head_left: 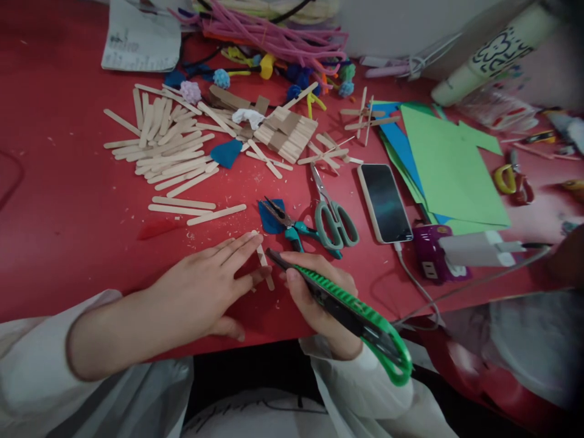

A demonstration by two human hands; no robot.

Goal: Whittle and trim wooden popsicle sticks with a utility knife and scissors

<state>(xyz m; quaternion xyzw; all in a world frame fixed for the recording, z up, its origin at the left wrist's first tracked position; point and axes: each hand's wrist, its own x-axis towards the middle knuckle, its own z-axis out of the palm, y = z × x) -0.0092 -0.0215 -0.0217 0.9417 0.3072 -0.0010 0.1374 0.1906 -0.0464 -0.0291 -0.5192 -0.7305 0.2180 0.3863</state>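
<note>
My left hand (201, 283) lies flat on the red table, fingers stretched out, with its fingertips on a short wooden craft stick (261, 255). A small brown piece lies across that stick, partly hidden by a finger. My right hand (319, 286) is closed round a green utility knife (360, 316). The knife's dark tip points at the stick and is close beside it; whether they touch I cannot tell. Just beyond my hands are turquoise-handled pliers (292, 228) on a blue scrap, and grey-green scissors (335, 222).
Loose craft sticks (164, 140) are piled at the back left, three more nearer. A stick panel (287, 134) sits behind the scissors. A phone (385, 204) with a cable, green paper sheets (451, 164) and a purple adapter (435, 252) are on the right. Pink pipe cleaners (278, 36) lie at the back.
</note>
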